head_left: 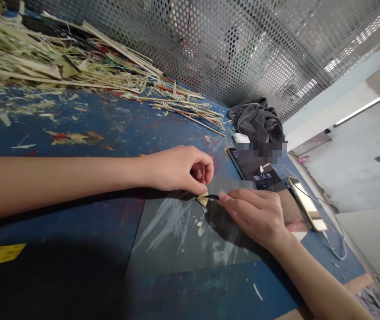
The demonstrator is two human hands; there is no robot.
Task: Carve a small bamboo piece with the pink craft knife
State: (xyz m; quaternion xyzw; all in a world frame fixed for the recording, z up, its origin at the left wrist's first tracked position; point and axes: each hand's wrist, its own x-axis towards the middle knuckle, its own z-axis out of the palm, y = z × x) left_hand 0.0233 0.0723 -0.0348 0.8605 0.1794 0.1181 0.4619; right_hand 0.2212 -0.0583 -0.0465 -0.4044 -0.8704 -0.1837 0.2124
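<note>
My left hand (179,170) is curled, its fingertips pinching a small pale strip piece (203,199) down on a grey cutting mat (173,240). My right hand (254,215) is closed round a thin dark blade (212,197) whose tip touches that piece. Small pale offcuts (199,227) lie on the mat just below the hands.
A pile of pale split strips and shavings (59,66) covers the far left of the blue worktable (76,146). A phone showing a timer (259,175), a second phone with a cable (306,204), a white earbud case (241,138) and a dark cloth (258,120) lie at right. Perforated metal wall (226,44) behind.
</note>
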